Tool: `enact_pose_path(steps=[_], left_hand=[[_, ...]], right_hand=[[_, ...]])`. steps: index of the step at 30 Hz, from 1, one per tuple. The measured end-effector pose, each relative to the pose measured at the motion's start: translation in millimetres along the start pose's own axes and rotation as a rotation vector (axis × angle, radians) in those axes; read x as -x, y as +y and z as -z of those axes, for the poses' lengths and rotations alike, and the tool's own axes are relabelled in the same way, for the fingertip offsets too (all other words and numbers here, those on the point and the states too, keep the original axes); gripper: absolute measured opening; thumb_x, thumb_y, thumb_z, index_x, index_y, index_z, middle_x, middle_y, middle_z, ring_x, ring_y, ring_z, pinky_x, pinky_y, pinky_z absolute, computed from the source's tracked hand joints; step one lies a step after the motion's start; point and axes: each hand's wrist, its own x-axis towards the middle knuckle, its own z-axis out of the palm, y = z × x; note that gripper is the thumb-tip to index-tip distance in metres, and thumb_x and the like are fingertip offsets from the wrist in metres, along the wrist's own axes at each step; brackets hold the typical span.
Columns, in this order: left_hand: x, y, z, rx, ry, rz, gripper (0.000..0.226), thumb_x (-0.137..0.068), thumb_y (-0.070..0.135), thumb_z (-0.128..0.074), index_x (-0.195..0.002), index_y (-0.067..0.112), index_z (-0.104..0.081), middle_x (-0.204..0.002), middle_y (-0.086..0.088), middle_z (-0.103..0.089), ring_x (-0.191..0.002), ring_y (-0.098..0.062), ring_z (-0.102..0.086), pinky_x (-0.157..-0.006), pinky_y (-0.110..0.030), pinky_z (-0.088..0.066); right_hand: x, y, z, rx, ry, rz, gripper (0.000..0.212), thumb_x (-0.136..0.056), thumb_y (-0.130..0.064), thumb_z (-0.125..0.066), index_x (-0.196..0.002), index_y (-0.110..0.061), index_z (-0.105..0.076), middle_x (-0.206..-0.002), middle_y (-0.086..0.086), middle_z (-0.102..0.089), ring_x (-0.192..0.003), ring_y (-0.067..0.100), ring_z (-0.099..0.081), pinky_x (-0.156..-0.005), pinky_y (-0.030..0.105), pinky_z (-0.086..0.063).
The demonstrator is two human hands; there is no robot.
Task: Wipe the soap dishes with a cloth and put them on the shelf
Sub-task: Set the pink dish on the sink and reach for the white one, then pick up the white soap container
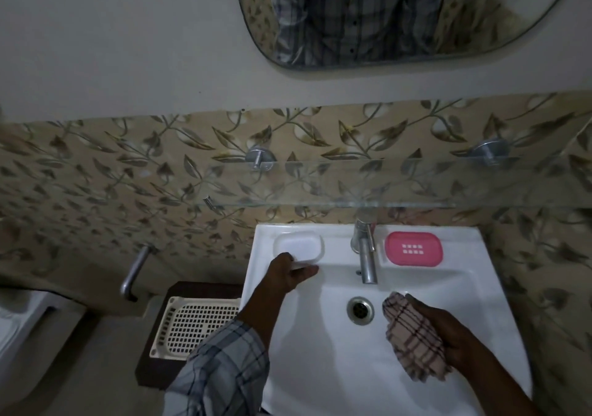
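Left hand (290, 273) pinches white soap dish (299, 247) at near edge, far-left sink (480, 287) ledge, I judge for lifting | right hand (448, 335) clamped on checked cloth (413, 338) over basin, ready | pink soap dish (414, 249) far-right, untouched | glass shelf (320, 188) above, I see nothing on it.

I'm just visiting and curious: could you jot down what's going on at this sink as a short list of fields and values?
place: white sink below a glass shelf
left hand: fingers closed on the near edge of the white soap dish, left of the tap
right hand: holding a checked cloth over the basin
pink soap dish: on the sink ledge right of the tap, untouched
shelf: no dish on it yet
beside sink: white plastic basket
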Motion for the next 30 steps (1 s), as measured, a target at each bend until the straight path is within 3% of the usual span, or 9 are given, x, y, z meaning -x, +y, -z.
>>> enact_pose_path(steps=[3, 6, 9, 15, 17, 19, 23, 27, 30], left_hand=[[3, -11, 7, 0.025, 0.032, -0.104, 0.034, -0.097, -0.008, -0.031, -0.127, -0.013, -0.046, -0.115, -0.032, -0.055, -0.113, -0.057, -0.055, -0.098, -0.062, -0.047], [20, -33, 16, 0.034, 0.07, -0.223, 0.035, -0.097, -0.004, -0.04, -0.13, -0.014, -0.046, -0.101, -0.029, -0.064, -0.084, -0.046, -0.067, -0.074, -0.053, -0.062], [39, -47, 30, 0.012, 0.123, -0.352, 0.035, -0.096, -0.004, -0.045, -0.132, -0.006, -0.048, -0.108, -0.027, -0.065, -0.082, -0.045, -0.07, -0.062, -0.044, -0.064], [58, -39, 46, -0.023, 0.069, -0.29, 0.036, -0.099, 0.006, -0.041, -0.133, -0.006, -0.045, -0.114, -0.035, -0.065, -0.089, -0.046, -0.07, -0.07, -0.049, -0.063], [63, -38, 46, -0.04, 0.054, -0.258, 0.039, -0.098, 0.009, -0.04, -0.133, -0.008, -0.048, -0.109, -0.034, -0.067, -0.085, -0.042, -0.069, -0.083, -0.054, -0.056], [66, -36, 46, -0.034, 0.063, -0.277, 0.038, -0.098, 0.008, -0.041, -0.131, -0.008, -0.051, -0.105, -0.032, -0.068, -0.078, -0.038, -0.07, -0.082, -0.051, -0.055], [75, -27, 42, -0.026, 0.049, -0.402, 0.028, -0.098, 0.004, -0.043, -0.122, 0.006, -0.058, -0.106, -0.023, -0.07, -0.065, -0.028, -0.075, -0.05, -0.034, -0.057], [85, -20, 37, -0.063, 0.022, -0.5, 0.023, -0.098, 0.002, -0.046, -0.105, 0.016, -0.062, -0.105, -0.017, -0.068, -0.072, -0.029, -0.077, -0.056, -0.034, -0.06], [85, -15, 40, -0.069, 0.058, -0.499, 0.021, -0.097, 0.004, -0.048, -0.112, 0.01, -0.061, -0.102, -0.017, -0.069, -0.065, -0.024, -0.076, -0.05, -0.03, -0.057]], right_hand=[[-7, 10, -15, -0.012, -0.042, -0.009, 0.065, -0.088, -0.045, -0.063, -0.12, 0.012, -0.061, -0.107, 0.039, -0.062, -0.087, 0.045, -0.066, -0.082, 0.053, -0.054], [-13, 22, -48, -0.091, -0.08, -0.007, 0.06, -0.089, -0.038, -0.057, -0.122, 0.011, -0.059, -0.105, 0.037, -0.065, -0.086, 0.043, -0.068, -0.08, 0.05, -0.057], [-17, 38, -83, -0.128, -0.15, 0.1, 0.048, -0.092, -0.022, -0.055, -0.128, 0.011, -0.053, -0.108, 0.034, -0.065, -0.091, 0.042, -0.069, -0.086, 0.053, -0.055], [-19, 47, -130, -0.038, -0.153, 0.388, 0.038, -0.096, -0.008, -0.05, -0.132, 0.002, -0.051, -0.132, 0.03, -0.056, -0.121, 0.044, -0.054, -0.109, 0.058, -0.038], [-18, 44, -138, 0.042, -0.188, 0.387, 0.032, -0.097, -0.007, -0.048, -0.128, 0.002, -0.051, -0.134, 0.033, -0.053, -0.121, 0.045, -0.053, -0.105, 0.056, -0.042], [-15, 38, -143, -0.006, -0.256, 0.362, 0.03, -0.099, -0.008, -0.047, -0.127, 0.0, -0.051, -0.134, 0.032, -0.052, -0.123, 0.047, -0.051, -0.102, 0.053, -0.045], [-6, 31, -151, -0.426, -0.404, 0.465, 0.053, -0.104, -0.028, -0.041, -0.149, -0.002, -0.031, -0.151, 0.031, -0.032, -0.141, 0.045, -0.032, -0.118, 0.056, -0.023], [-16, 31, -165, -0.65, -0.473, 0.487, 0.087, -0.085, -0.075, -0.046, -0.141, -0.008, -0.049, -0.149, 0.025, -0.04, -0.136, 0.045, -0.041, -0.108, 0.061, -0.035], [-25, 26, -182, -0.684, -0.508, 0.539, 0.103, -0.072, -0.086, -0.05, -0.145, -0.013, -0.045, -0.15, 0.025, -0.04, -0.137, 0.047, -0.037, -0.112, 0.068, -0.022]])
